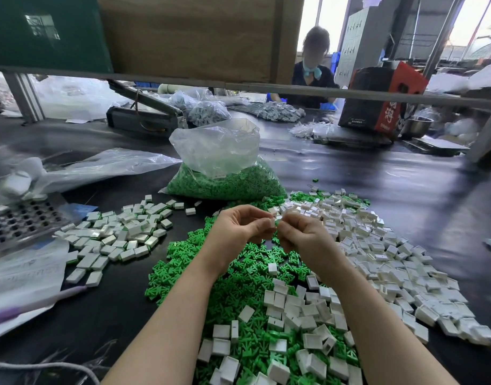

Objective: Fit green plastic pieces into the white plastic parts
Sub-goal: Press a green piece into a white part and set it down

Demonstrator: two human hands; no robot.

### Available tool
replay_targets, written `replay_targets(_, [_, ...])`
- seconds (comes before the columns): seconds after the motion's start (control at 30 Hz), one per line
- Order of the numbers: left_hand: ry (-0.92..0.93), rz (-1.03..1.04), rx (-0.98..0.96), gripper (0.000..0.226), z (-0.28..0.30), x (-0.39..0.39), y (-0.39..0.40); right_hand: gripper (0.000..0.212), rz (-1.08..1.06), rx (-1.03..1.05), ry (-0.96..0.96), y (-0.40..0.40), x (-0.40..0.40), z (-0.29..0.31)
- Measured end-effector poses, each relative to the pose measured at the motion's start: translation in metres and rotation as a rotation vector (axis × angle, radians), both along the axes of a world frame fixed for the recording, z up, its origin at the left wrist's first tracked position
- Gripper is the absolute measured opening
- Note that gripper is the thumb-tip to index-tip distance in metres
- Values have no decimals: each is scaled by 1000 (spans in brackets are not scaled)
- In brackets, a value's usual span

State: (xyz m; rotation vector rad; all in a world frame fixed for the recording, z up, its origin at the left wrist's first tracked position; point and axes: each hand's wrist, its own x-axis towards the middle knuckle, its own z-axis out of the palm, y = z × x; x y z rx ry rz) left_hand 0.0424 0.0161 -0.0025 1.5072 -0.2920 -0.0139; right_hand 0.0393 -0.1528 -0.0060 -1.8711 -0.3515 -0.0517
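We hold one white plastic part (272,223) up between our two hands, above the heap of loose green plastic pieces (211,262); our left hand (238,225) pinches it at the fingertips, and our right hand (300,232), fingers curled in, presses against its open side, with only a sliver of green showing where the two meet. We judge the fit is under way: to do it well we should keep the white shell square to the green piece, steady the shell with the left fingertips and push straight in with the right thumb until it seats flush, not tilted. To our right spreads the pile of empty white shells (377,245); to our left lies a separate group of white blocks (119,234), some with green at the edge, probably finished ones. Beyond the hands a clear plastic bag (216,151) stands open, its lower half full of green pieces. A perforated metal tray (19,220) sits at far left with one white part on its corner.
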Motion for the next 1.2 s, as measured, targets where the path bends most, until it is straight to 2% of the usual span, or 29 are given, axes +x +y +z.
replay_targets(0.17, [38,-170,278,22,1,-1,4,27,97,159,92,2,-1,1])
replay_targets(0.27, [80,-237,254,30,1,-3,4,29,124,156,164,1,-2,-1])
replay_targets(0.43, [99,-249,240,29,0,-4,2,32,195,129,269,-2,-3,0])
replay_targets(0.63, [146,-296,265,22,-7,-3,3,31,259,134,286,-5,-7,-1])
replay_targets(0.87, [165,-330,298,31,-6,-4,4,29,317,142,306,-10,-7,-2])
replay_targets(1.0, [169,-340,301,28,-5,-4,4,19,342,130,304,-12,-6,-3])
replay_targets(1.2, [158,-351,330,24,-7,-3,4,16,354,133,310,-13,-5,-4])
